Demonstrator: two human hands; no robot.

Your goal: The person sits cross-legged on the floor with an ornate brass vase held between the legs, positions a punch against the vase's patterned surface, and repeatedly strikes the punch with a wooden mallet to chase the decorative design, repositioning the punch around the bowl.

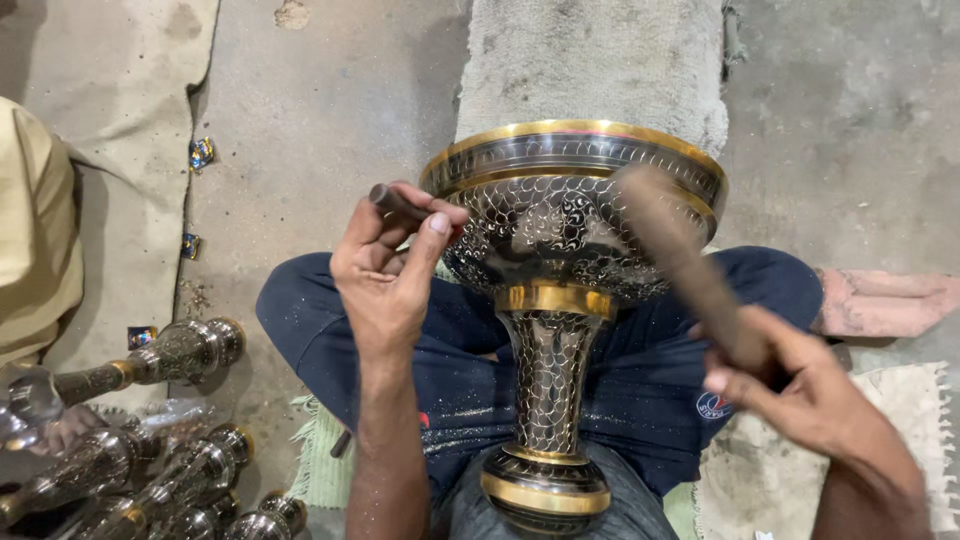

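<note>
Centrally, engraved brass vase (555, 300) lies across lap. Left hand (385, 275) grips chisel (398, 205) at bowl's left edge; right hand (800, 390) grips blurred mallet (680, 260). Finished vases (150, 440) crowd floor left; right side open.

under me is a bare grey concrete floor (320, 110). beyond my fingertips a grey carpet strip (590, 60) lies flat on it. off to the left of my left fingers, a pile of engraved dark metal vases with gold bands (150, 440) lies on its side. under my right fingers sits a frayed cream mat (900, 420), with a pinkish slab (880, 300) just past it.
</note>
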